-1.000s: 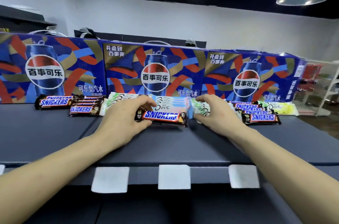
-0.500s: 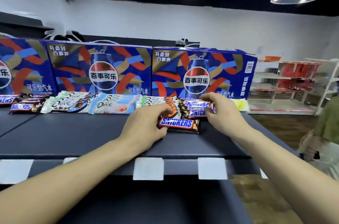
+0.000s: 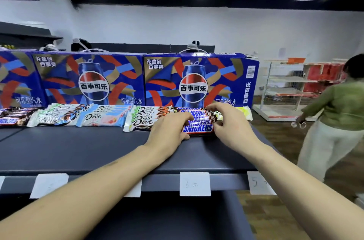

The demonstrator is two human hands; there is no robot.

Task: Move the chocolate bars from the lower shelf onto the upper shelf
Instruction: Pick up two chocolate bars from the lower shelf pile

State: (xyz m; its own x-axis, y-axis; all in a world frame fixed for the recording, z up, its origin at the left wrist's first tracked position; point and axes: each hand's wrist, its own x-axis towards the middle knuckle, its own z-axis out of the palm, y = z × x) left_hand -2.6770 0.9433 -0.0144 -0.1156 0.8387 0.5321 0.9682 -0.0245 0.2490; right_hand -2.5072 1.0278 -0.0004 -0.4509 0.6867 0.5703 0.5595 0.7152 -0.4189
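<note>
On the upper shelf (image 3: 82, 149), both hands were at the front Snickers bar (image 3: 199, 128), which lay in front of a small stack of the same bars and just right of the Dove bars (image 3: 141, 121). The left hand (image 3: 169, 131) had its fingers curled on the left end of this bar, and the right hand (image 3: 230, 125) pinched the right end. Blue cola boxes (image 3: 197, 80) stood behind the row of chocolate.

Person, two bare forearms entering from the lower edge, no sleeves, watch, rings or gloves showing on either; left hand (image 3: 169, 131) and right hand (image 3: 232, 127) both uncovered, with short plain fingernails and nothing worn at the wrists.
</note>
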